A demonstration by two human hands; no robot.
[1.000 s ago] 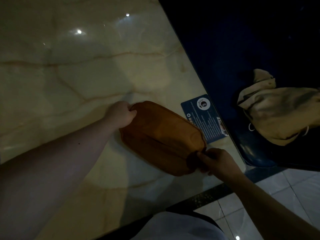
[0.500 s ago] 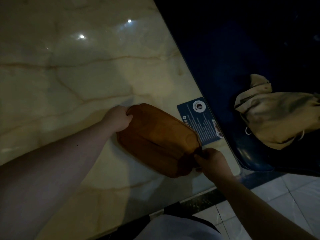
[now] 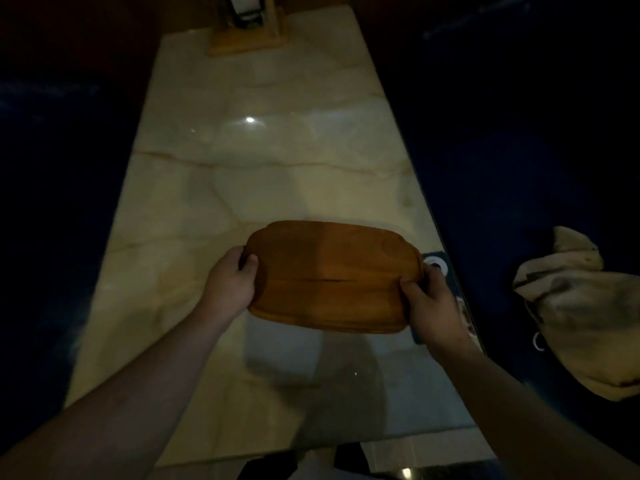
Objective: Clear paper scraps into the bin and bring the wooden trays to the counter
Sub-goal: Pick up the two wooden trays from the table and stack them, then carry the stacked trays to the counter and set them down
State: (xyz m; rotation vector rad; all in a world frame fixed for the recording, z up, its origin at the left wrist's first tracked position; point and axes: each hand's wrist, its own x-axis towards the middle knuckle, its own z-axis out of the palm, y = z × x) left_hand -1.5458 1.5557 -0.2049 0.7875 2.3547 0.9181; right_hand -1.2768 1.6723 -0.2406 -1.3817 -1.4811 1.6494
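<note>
An orange-brown wooden tray with rounded corners and a dark crack along its middle is held above the pale marble table. My left hand grips its left end, fingers curled over the rim. At the tray's right end my right hand clamps the edge. The tray casts a shadow on the marble below it. No paper scraps show in this dim view.
A blue card lies at the table's right edge, mostly hidden behind my right hand. A tan cloth bag rests on the dark blue seat to the right. A wooden stand sits at the table's far end.
The tray has come up off the marble, held by both hands, and now lies level across the view. My head has turned to look along the table's length.
</note>
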